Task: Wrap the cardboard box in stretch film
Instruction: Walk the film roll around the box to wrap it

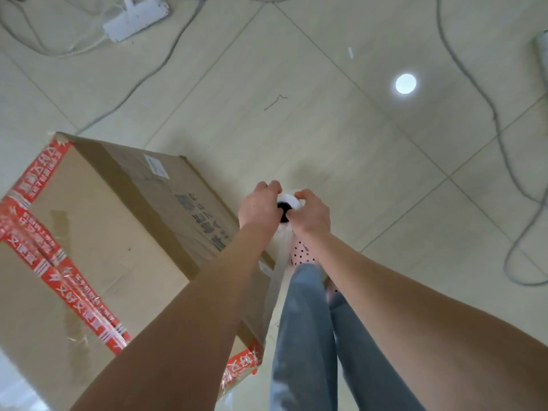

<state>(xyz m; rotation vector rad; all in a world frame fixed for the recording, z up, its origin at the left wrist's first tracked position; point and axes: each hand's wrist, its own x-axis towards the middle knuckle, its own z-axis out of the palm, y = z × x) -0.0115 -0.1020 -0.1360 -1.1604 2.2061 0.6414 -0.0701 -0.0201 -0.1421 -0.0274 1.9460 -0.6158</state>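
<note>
A large cardboard box (98, 232) with red printed tape along its seams stands on the tiled floor at the left. Beside its right side I hold a white roll of stretch film (289, 201) upright, seen end-on with its dark core showing. My left hand (258, 207) grips the roll from the left and my right hand (312, 215) grips it from the right. A band of clear film (277, 271) runs from the roll down and back to the box's near right corner.
My legs in blue jeans and a dotted pink slipper (301, 252) are directly below the roll. Grey cables (486, 93) trail across the floor at the right and top. A white power strip (135, 17) lies at the top left.
</note>
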